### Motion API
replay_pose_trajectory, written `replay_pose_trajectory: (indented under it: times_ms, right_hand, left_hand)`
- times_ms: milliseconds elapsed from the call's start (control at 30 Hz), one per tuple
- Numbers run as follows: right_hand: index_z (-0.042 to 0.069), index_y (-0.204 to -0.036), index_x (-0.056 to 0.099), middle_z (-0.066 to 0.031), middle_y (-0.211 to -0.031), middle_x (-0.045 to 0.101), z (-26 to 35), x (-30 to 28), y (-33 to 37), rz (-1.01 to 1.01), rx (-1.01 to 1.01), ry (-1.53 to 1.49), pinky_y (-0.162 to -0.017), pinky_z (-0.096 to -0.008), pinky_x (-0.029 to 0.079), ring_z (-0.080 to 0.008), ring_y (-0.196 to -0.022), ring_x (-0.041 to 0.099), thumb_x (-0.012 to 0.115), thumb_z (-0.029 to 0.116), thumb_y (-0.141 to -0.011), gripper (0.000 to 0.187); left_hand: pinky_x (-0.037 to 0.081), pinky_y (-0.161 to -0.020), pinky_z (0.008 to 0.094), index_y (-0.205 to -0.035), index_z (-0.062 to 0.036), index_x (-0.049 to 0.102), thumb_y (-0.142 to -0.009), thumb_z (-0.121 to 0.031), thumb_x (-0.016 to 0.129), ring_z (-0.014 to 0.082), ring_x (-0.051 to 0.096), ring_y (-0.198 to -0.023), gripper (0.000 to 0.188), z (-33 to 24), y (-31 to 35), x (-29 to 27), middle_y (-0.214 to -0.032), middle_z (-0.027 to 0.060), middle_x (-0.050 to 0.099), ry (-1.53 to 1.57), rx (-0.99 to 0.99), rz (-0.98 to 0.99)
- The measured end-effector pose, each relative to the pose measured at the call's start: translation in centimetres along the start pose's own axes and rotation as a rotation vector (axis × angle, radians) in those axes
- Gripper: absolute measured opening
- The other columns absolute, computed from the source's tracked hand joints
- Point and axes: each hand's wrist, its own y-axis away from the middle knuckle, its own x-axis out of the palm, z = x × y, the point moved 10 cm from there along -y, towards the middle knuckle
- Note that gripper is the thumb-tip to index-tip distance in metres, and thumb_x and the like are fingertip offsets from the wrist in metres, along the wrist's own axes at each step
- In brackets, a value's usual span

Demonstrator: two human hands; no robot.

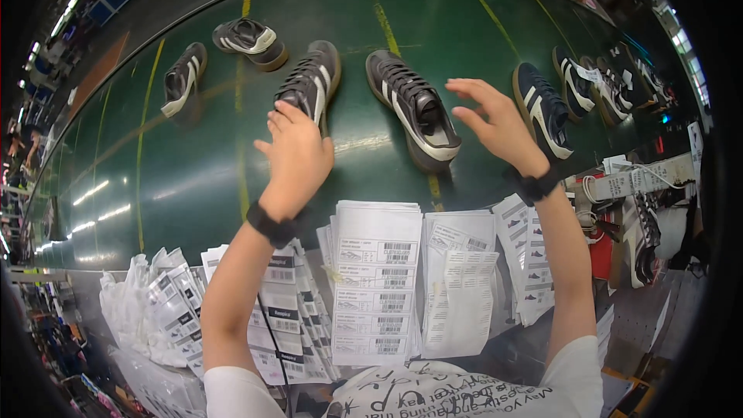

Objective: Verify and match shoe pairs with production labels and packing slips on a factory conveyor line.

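Observation:
My left hand [298,151] lies over the near end of a dark shoe [313,81] with pale side stripes, fingers stretched out and little finger and thumb apart. The hand hides the shoe's heel. To its right stands the matching shoe [410,101], toe pointing away and its opening toward me. My right hand [499,128] hovers just right of this shoe, open, fingers apart, holding nothing. Both shoes rest on a green conveyor belt [201,178] with yellow lines. Each of my wrists has a black band.
Another dark pair, one shoe [186,77] upright and one shoe [251,42] turned, sits at the left. Navy shoes [540,108] and several others line the right. Printed label sheets [375,286] and white paper bundles [166,306] lie along the near edge. A corded white strip [638,180] is at the right.

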Motion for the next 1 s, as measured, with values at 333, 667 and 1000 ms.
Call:
replay_pose_trajectory:
  times_ms: [333,667,1000]
  right_hand:
    - [0.005,-0.075,0.06,-0.0132,-0.07,0.062,2.5,5.9,-5.0,-0.16,-0.548,0.209,-0.082,-0.0424,0.051,-0.032,-0.074,0.061,0.067,0.009,-0.081,0.01]
    - [-0.002,-0.076,0.064,-0.0077,-0.06,0.059,6.2,7.3,1.1,0.427,0.097,-0.399,-0.052,-0.0316,0.041,-0.0203,-0.053,0.054,0.067,0.01,-0.085,0.015]
    - [-0.003,-0.08,0.068,-0.0074,-0.071,0.067,2.6,-0.4,1.2,-0.044,-0.153,-0.342,-0.06,-0.0241,0.047,-0.0114,-0.061,0.059,0.066,0.006,-0.086,0.011]
  left_hand:
    - [0.054,-0.067,0.0391,-0.119,-0.0075,0.062,-0.072,-0.031,0.084,0.0381,0.066,-0.073,0.057,-10.6,3.8,0.3,-0.125,0.0369,0.052,0.575,0.464,0.169]
    - [0.05,-0.052,0.0249,-0.064,-0.002,0.053,-0.053,-0.028,0.092,0.0259,0.069,-0.061,0.048,-10.9,11.8,-7.0,-0.103,0.0367,0.064,0.762,0.481,0.521]
    - [0.048,-0.057,0.0228,-0.152,-0.0063,0.018,-0.056,-0.02,0.093,0.0143,0.066,-0.075,0.123,-6.6,7.6,-2.4,-0.15,0.0257,0.039,1.055,0.345,0.592]
